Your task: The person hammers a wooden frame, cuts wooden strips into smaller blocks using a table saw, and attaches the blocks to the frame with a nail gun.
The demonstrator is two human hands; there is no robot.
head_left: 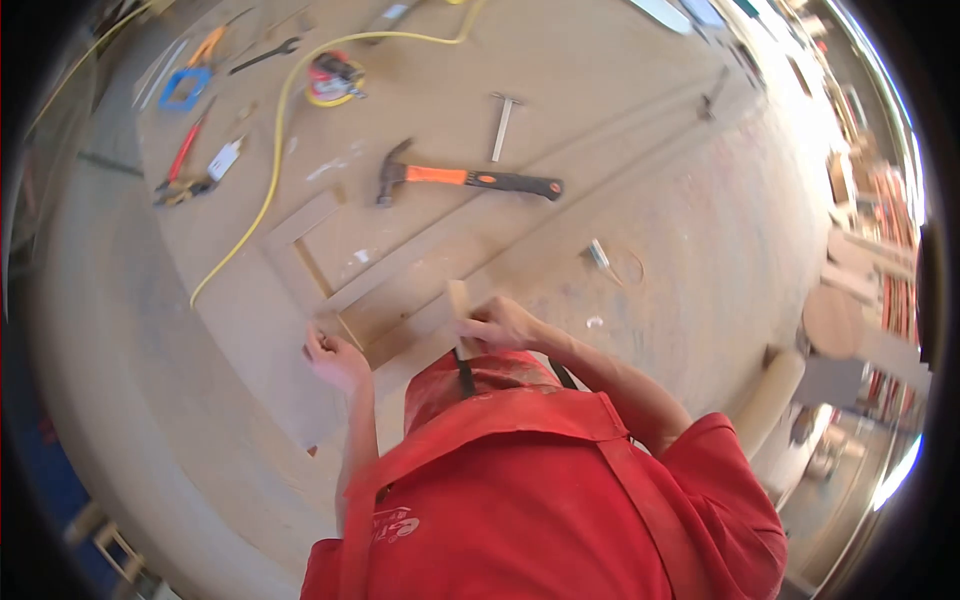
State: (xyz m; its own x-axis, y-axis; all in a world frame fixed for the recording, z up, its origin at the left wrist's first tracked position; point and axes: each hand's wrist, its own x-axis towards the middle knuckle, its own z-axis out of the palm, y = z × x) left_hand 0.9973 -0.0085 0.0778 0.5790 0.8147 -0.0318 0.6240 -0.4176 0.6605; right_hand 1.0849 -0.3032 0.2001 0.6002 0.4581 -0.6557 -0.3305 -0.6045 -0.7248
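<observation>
My right hand (500, 322) is closed around a small pale wooden strip (458, 298), close to the front of my red apron (520, 480). My left hand (338, 360) has its fingers curled together at the near corner of a wooden frame (297, 268) lying on the worktable; whether anything is between those fingers is hidden. Long rails of the frame stretch away to the upper right. Beyond the frame lies a claw hammer (470, 180) with an orange and black handle.
A small metal T-shaped tool (502, 128) lies behind the hammer. A yellow hose (277, 150) curves past a red round power tool (335, 78). Red-handled pliers (185, 150) and a wrench (265, 55) are at upper left. A small white-and-teal item (599, 253) sits right of the frame.
</observation>
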